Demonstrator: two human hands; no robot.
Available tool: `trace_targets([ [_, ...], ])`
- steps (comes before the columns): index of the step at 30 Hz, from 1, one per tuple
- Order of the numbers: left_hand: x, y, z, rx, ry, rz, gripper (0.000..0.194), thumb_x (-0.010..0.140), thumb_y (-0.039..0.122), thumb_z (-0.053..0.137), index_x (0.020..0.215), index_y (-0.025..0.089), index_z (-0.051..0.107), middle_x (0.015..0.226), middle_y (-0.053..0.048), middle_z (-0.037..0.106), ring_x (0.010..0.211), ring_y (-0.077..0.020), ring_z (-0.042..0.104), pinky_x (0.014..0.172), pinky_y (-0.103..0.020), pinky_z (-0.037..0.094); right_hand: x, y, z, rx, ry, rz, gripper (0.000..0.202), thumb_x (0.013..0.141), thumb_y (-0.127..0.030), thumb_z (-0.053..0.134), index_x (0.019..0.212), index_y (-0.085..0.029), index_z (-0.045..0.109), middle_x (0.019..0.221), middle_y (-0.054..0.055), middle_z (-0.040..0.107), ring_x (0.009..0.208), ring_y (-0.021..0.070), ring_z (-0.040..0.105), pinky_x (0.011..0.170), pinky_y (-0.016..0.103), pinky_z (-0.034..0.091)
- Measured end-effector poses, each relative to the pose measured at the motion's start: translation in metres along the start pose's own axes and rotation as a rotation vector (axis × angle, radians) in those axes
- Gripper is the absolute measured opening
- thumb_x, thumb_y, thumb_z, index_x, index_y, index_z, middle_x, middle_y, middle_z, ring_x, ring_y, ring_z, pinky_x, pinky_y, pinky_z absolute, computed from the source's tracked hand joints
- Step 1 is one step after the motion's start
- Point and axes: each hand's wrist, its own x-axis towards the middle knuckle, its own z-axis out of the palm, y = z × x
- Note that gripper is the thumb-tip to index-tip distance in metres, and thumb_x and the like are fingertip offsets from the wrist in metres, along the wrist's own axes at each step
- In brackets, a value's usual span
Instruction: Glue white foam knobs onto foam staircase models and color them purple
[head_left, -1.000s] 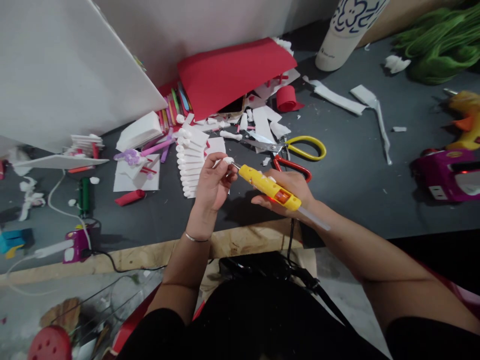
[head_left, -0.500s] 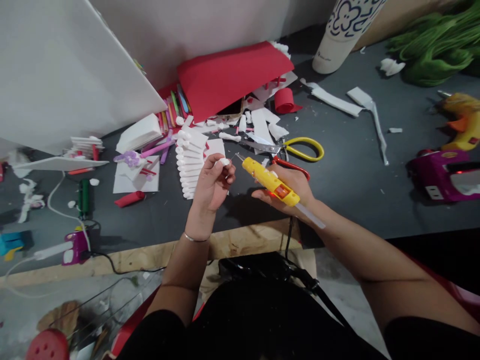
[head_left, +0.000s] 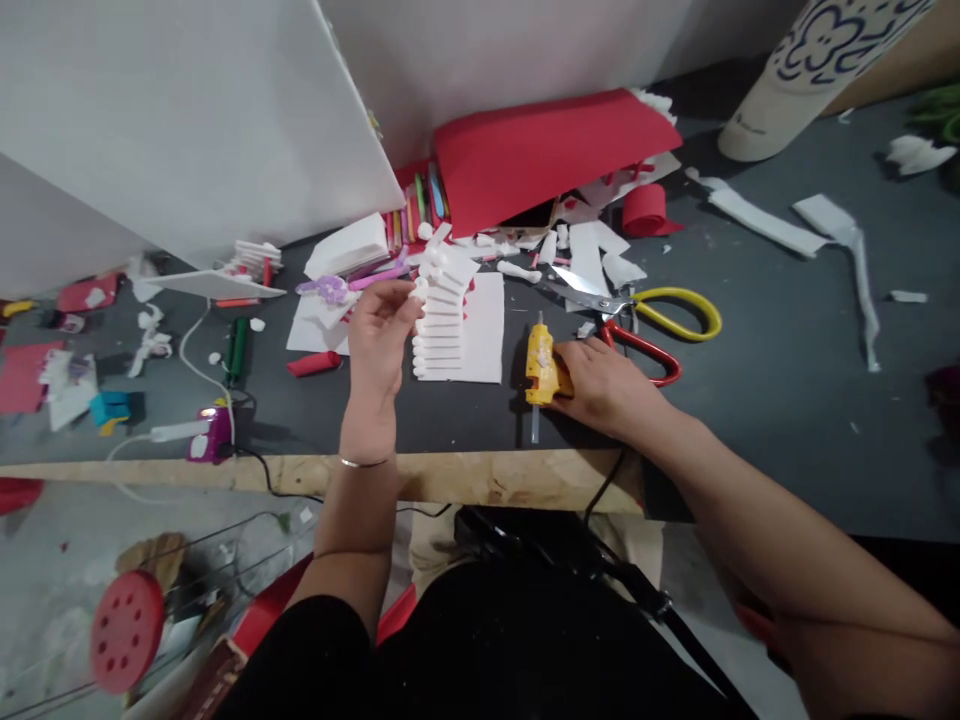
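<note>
My left hand (head_left: 379, 335) is closed in a pinch at the left end of a row of small white rolls (head_left: 439, 345), with a white roll (head_left: 419, 288) at its fingertips. The rolls lie side by side on a white sheet (head_left: 484, 330). To the right, my right hand (head_left: 604, 385) wraps round the handle of a yellow glue gun (head_left: 540, 360), low at the table. A clear glue stick (head_left: 535, 425) sticks out of its back end. Just beyond that hand lie open scissors (head_left: 607, 300) with one yellow and one red handle.
A red sheet (head_left: 555, 150) covers things at the back, beside a red roll (head_left: 645, 210). White strips (head_left: 765, 225) and a tall cup (head_left: 780, 100) stand or lie to the right. A white board (head_left: 225, 120) leans at left; a purple plug block (head_left: 210, 435) has cables.
The view has shifted left. My left hand has moved from near the glue gun's nozzle to the row of rolls. My right hand has lowered the glue gun, its nozzle now pointing away.
</note>
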Motion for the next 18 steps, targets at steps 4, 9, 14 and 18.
trace_targets([
  [4,0.016,-0.011,-0.009,0.264,-0.005,0.106,0.027,0.074,0.033,0.090,0.090,0.024,0.070,0.087,0.001,0.071,0.079,-0.0128,0.063,0.066,-0.022,0.048,-0.004,0.003,-0.008,-0.023,-0.017,-0.045,0.044,0.084,-0.038,0.080,0.117,-0.012,0.066,0.116,0.021,0.071,0.101,0.0370,0.065,0.088,0.052,0.057],
  [9,0.025,-0.014,-0.003,0.567,-0.085,0.177,0.015,0.080,0.020,0.078,0.090,0.026,0.069,0.091,-0.002,0.072,0.083,-0.0187,0.059,0.080,-0.032,0.049,-0.005,0.002,-0.036,0.011,0.010,-0.117,0.038,0.095,-0.036,0.066,0.128,-0.017,0.066,0.138,0.021,0.066,0.118,0.0398,0.063,0.102,0.061,0.053],
  [14,0.030,-0.018,-0.005,0.717,-0.141,0.222,0.013,0.081,0.020,0.078,0.087,0.028,0.070,0.092,-0.005,0.069,0.094,-0.0270,0.057,0.100,-0.042,0.044,0.033,-0.006,-0.072,0.146,0.022,-0.121,0.032,0.100,-0.035,0.057,0.127,-0.025,0.069,0.128,0.016,0.072,0.115,0.0382,0.065,0.100,0.063,0.054],
  [18,0.035,-0.024,-0.009,0.716,-0.149,0.272,0.012,0.082,0.029,0.081,0.085,0.029,0.069,0.093,-0.006,0.070,0.097,-0.0296,0.055,0.105,-0.044,0.042,0.093,-0.004,-0.067,0.245,0.079,-0.029,0.029,0.097,-0.027,0.058,0.121,-0.019,0.071,0.124,0.016,0.073,0.116,0.0357,0.068,0.101,0.057,0.055],
])
